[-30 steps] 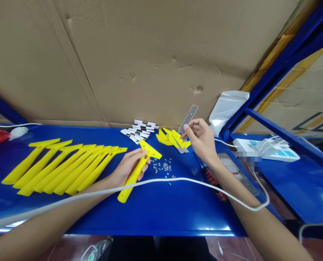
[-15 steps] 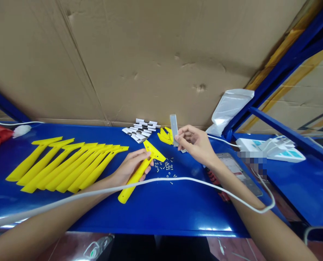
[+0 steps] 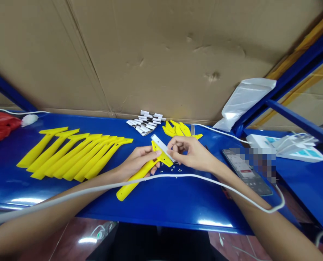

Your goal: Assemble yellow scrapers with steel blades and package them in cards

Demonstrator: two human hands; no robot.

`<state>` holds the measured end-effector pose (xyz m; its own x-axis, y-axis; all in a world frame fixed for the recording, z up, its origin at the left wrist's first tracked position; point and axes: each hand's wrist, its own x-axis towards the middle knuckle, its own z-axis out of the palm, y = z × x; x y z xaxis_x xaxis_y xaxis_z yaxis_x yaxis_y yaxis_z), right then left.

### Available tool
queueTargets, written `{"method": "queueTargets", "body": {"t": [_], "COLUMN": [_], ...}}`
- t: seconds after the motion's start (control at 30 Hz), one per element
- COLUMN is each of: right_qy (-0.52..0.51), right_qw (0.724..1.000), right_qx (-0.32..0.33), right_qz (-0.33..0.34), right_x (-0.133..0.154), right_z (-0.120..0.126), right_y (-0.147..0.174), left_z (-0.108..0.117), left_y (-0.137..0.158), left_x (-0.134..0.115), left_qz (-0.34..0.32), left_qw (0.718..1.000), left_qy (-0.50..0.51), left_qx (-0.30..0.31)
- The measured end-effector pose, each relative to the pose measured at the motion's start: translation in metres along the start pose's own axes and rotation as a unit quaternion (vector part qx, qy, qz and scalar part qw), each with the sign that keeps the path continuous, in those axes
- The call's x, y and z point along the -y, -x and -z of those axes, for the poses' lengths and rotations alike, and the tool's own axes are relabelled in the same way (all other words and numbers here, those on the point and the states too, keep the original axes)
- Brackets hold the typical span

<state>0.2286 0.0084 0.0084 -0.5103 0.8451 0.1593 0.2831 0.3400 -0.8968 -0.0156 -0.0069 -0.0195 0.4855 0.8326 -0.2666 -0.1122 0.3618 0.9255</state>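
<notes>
Right hand (image 3: 188,152) comes in from the right near the middle of the frame, thumb and forefinger closed on the lower part of a flat metal blade (image 3: 161,145), the other fingers curled behind. That blade lies just left of the fingertips, its long axis slanting from upper left to lower right, nearly parallel to the flared head of the yellow scraper handle (image 3: 143,172) and along its upper right edge. It overlaps that edge in this view; whether the two surfaces touch, I cannot tell. Left hand (image 3: 139,159) is wrapped around the handle's neck, thumb on top, the grip running down to the lower left; this hand is nearer the head's left end, the right nearer its other end.

Just below the head, a few small screws (image 3: 179,170) lie on the blue workbench (image 3: 161,203), partly hidden. Above the right hand sits a heap of yellow plastic plates (image 3: 177,128), and to their left a pile of white paper sleeves (image 3: 145,123). Further out, a row of yellow handles (image 3: 66,157) fills the left of the frame, a phone (image 3: 251,174) lies at the right, and a white cable (image 3: 188,175) crosses the foreground.
</notes>
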Motion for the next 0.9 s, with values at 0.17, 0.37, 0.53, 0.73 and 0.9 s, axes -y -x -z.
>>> {"method": "queueTargets", "body": {"t": [0.17, 0.37, 0.53, 0.73, 0.9], "right_qy": [0.004, 0.001, -0.020, -0.049, -0.022], "right_qw": [1.000, 0.999, 0.999, 0.997, 0.998], "right_qx": [0.020, 0.032, 0.045, 0.056, 0.063], "right_qz": [0.004, 0.007, 0.002, -0.007, -0.017], "right_x": [0.0008, 0.0023, 0.0028, 0.0014, 0.0006], "right_z": [-0.0017, -0.0015, -0.0010, -0.0007, -0.0038], "right_y": [0.0010, 0.0023, 0.0024, 0.0032, 0.0027], "left_z": [-0.0015, -0.0035, -0.0062, -0.0074, -0.0067], "left_y": [0.0014, 0.0037, 0.0049, 0.0054, 0.0062], "left_x": [-0.0012, -0.0036, -0.0061, -0.0081, -0.0084], "left_qz": [0.006, -0.001, -0.003, -0.003, -0.007], "left_qw": [1.000, 0.998, 0.996, 0.995, 0.994], "left_qy": [-0.028, -0.059, -0.073, -0.080, -0.089], "left_qx": [-0.011, -0.027, -0.043, -0.063, -0.057]}}
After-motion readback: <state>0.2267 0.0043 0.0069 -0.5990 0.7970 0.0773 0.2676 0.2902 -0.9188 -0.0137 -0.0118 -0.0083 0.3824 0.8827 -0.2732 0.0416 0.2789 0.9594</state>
